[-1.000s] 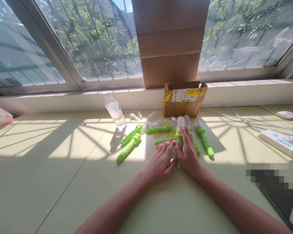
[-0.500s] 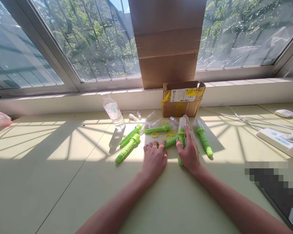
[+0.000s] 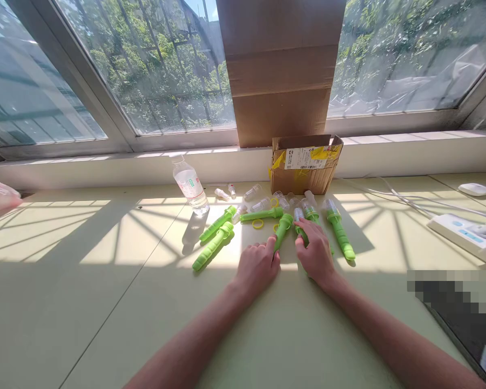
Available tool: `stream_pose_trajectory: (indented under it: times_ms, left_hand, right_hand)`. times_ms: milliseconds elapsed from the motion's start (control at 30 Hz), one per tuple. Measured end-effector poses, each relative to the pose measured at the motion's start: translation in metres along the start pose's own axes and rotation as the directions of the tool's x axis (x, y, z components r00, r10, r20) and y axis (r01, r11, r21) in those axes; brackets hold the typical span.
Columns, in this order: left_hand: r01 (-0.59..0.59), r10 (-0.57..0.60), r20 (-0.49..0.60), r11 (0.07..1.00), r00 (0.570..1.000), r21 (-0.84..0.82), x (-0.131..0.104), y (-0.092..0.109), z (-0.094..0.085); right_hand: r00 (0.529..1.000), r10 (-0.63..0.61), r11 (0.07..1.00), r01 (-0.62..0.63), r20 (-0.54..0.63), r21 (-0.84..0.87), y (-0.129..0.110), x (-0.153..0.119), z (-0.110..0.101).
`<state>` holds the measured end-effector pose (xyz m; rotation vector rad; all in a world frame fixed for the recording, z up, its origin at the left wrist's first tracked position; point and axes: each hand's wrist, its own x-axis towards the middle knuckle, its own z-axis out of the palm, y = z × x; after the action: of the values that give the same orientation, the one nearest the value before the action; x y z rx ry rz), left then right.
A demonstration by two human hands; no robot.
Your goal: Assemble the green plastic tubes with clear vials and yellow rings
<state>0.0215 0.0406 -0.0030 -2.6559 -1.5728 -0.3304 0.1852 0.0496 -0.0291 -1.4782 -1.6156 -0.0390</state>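
Observation:
My left hand (image 3: pixel 258 263) is closed around the lower end of a green plastic handle (image 3: pixel 284 228), whose threaded end points away from me. Beside it, the curled fingers of my right hand (image 3: pixel 318 253) hold a green handle with a clear cap (image 3: pixel 298 214); its lower part is hidden by the hand. Just behind those fingers lies another clear-capped handle (image 3: pixel 311 212). A third capped handle (image 3: pixel 341 235) rests to the right. One bare green handle (image 3: pixel 262 214) lies crosswise beyond my left hand, and two more, a nearer one (image 3: pixel 213 247) and a farther one (image 3: pixel 217 224), lie left.
Yellow rings (image 3: pixel 257 223) and loose clear caps (image 3: pixel 261 204) are scattered behind the hands. A water bottle (image 3: pixel 190 186) stands back left, an open cardboard box (image 3: pixel 303 175) at the back. On the right are a power strip (image 3: pixel 461 229), cables and a white mouse (image 3: pixel 475 189).
The handle in my left hand has swung from slanting sideways to pointing away from me. My right fingers have curled in, and the capped handle beneath them has shifted lower, uncovering another capped one.

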Motion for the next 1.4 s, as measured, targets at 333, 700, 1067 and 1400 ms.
stream_pose_trajectory:
  times_ms: [333,700,1067,1400]
  left_hand:
    - [0.007,-0.007,-0.006,1.000,1.000,-0.003,-0.001,-0.002,0.004]
    - [-0.014,0.011,-0.085,0.999,0.996,-0.034,-0.002,-0.004,0.010]
    - [-0.078,0.070,-0.271,0.997,0.960,-0.017,-0.002,-0.006,0.012]
    - [-0.071,-0.003,-0.423,0.985,0.906,-0.160,-0.004,-0.009,0.009]
  right_hand:
    - [0.958,-0.075,0.900,0.185,0.277,-0.394,-0.021,-0.005,-0.009]
    - [0.963,-0.136,0.850,0.234,0.232,-0.473,-0.002,0.000,-0.011]
    - [0.965,-0.176,0.807,0.253,0.192,-0.533,-0.016,0.000,-0.013]
    - [0.921,-0.351,0.920,0.373,0.170,-0.119,-0.026,-0.008,-0.006]
